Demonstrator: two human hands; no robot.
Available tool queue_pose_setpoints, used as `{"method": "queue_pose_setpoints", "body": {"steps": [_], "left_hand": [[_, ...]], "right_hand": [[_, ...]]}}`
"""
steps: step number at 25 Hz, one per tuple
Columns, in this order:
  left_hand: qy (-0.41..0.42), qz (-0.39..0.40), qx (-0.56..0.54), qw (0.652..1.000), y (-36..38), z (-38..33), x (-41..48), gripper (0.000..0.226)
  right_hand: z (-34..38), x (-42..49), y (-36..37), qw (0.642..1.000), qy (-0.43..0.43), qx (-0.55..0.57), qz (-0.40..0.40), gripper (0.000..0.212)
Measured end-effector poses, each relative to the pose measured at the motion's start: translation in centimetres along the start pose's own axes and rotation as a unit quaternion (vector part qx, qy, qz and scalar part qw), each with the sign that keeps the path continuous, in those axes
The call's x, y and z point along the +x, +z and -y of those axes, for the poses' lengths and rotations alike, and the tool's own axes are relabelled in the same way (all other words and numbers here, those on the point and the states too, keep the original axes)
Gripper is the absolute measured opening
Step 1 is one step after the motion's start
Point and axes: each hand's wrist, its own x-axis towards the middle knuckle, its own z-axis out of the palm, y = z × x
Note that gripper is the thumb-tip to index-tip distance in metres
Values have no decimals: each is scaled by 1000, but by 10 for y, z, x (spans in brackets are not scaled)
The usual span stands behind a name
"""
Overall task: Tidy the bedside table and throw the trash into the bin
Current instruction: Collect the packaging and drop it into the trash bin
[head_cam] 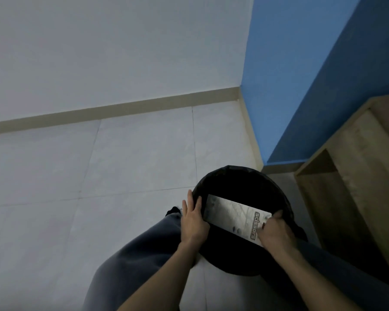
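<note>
A round black bin (240, 176) lined with a black bag stands on the floor in front of me. Across its mouth lies a flat white cardboard package (231, 217) printed with the word "scissors". My right hand (275, 232) is closed on the package's near right end. My left hand (192, 219) rests against the package's left end and the bin's left rim, fingers stretched out and together. The inside of the bin is dark and its contents cannot be made out.
A wooden bedside table (355, 167) with an open shelf stands right of the bin against a blue wall (301, 63). A white wall (99, 52) with a beige skirting lies ahead. Pale floor tiles (76, 176) spread to the left. My grey-trousered legs (133, 254) flank the bin.
</note>
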Motion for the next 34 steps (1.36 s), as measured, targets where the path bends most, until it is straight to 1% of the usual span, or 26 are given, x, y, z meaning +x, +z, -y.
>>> {"method": "queue_pose_setpoints", "body": {"steps": [3,4,9,12,16,18,20,21,25,27,29,32,34], "left_hand": [[-8,-9,21,1000,2,-4,0,78],[-9,-8,20,1000,2,-3,0,77],[-9,0,23,1000,3,-7,2,74],[-20,8,25,999,1,-13,4,73],[-19,9,28,999,-3,-18,2,73],[-13,4,28,1000,-5,-20,-1,73],[0,-12,39,999,-6,-17,-5,76],[14,-25,48,998,-3,-15,-8,78],[43,-100,68,992,14,-1,-19,81],[46,-130,62,989,20,2,-14,83],[54,-152,66,985,23,5,-5,81],[71,-168,57,982,17,5,13,76],[79,-176,53,980,7,2,35,72]], "right_hand": [[1,-9,-17,996,-30,-76,-32,43],[0,-11,-20,995,-45,-87,-32,39],[-14,-16,-20,981,-124,-147,-27,44],[-18,-17,-24,981,-139,-132,-21,43],[-23,-17,-30,972,-193,-109,-72,41],[-26,-14,-29,969,-204,-108,-83,51],[-27,-9,-22,970,-201,-105,-84,65],[-28,-7,-20,971,-200,-105,-85,69],[-29,1,-3,962,-218,-116,-114,73],[-32,9,4,954,-234,-118,-148,76],[-35,23,11,945,-255,-115,-172,76],[-25,38,15,935,-272,-118,-193,66],[-8,54,12,932,-278,-107,-208,69]]}}
